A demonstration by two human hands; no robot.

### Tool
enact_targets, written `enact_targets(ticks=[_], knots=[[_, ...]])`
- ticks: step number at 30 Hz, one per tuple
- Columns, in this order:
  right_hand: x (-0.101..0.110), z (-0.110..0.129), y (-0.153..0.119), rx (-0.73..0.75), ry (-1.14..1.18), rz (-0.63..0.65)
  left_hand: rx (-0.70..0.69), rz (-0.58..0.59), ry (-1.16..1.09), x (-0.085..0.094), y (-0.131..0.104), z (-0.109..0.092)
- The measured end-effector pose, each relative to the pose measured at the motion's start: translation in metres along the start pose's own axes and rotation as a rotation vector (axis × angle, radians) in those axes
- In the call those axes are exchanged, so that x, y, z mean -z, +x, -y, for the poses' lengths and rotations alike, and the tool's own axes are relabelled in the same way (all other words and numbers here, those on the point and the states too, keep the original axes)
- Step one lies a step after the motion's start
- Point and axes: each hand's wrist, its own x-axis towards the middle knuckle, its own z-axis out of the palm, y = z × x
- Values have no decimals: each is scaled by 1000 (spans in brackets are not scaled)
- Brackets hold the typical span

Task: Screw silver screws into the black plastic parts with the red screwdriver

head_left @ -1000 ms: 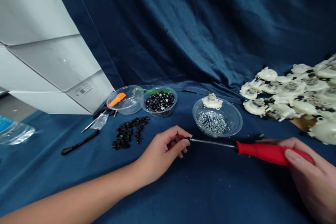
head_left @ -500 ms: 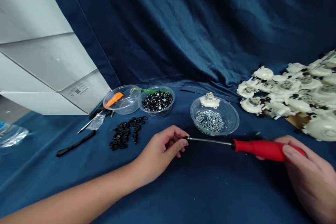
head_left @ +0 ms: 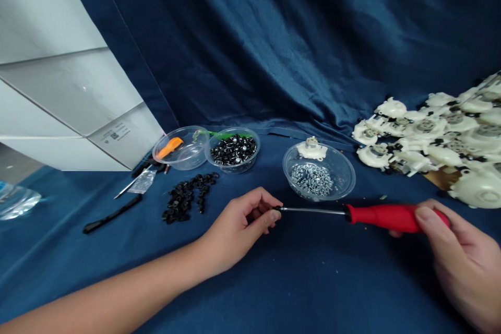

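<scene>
My left hand [head_left: 245, 224] pinches a small black part [head_left: 278, 209] between thumb and fingertips, near the middle of the view. Against that part rests the tip of a screwdriver [head_left: 385, 216] with a red handle and a thin metal shaft, lying almost level. My right hand [head_left: 462, 250] is closed round the rear of the red handle. Just beyond the shaft stands a clear bowl [head_left: 344, 188] of small silver screws [head_left: 312, 179], with a white plastic piece [head_left: 312, 149] at its back rim. Fine detail of the black part is hidden by the fingertips.
Loose black parts [head_left: 182, 201] lie left of my left hand. Behind them are a bowl of black parts [head_left: 234, 150] and a clear bowl with an orange tool [head_left: 169, 148]. White housings [head_left: 426, 130] are heaped at right. White boxes [head_left: 70, 94] stand at left.
My right hand has shifted slightly left and its grip on the red handle looks turned, with the handle's rear end a little higher. My left hand has barely moved.
</scene>
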Motion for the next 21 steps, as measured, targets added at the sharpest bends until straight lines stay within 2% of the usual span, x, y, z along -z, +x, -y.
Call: enact_targets(ticks=[3, 8, 14, 19, 21], knots=[[-4, 5, 3, 11, 6, -10, 2, 2, 8, 0, 0, 0], [-14, 12, 6, -23, 242, -95, 6, 4, 30, 0, -1, -1], [-3, 1, 7, 34, -15, -1, 11, -16, -18, -1, 0, -2], [-17, 16, 3, -68, 253, -126, 28, -16, -7, -2, 0, -2], [-17, 14, 2, -72, 302, -128, 29, -11, 9, -2, 0, -3]])
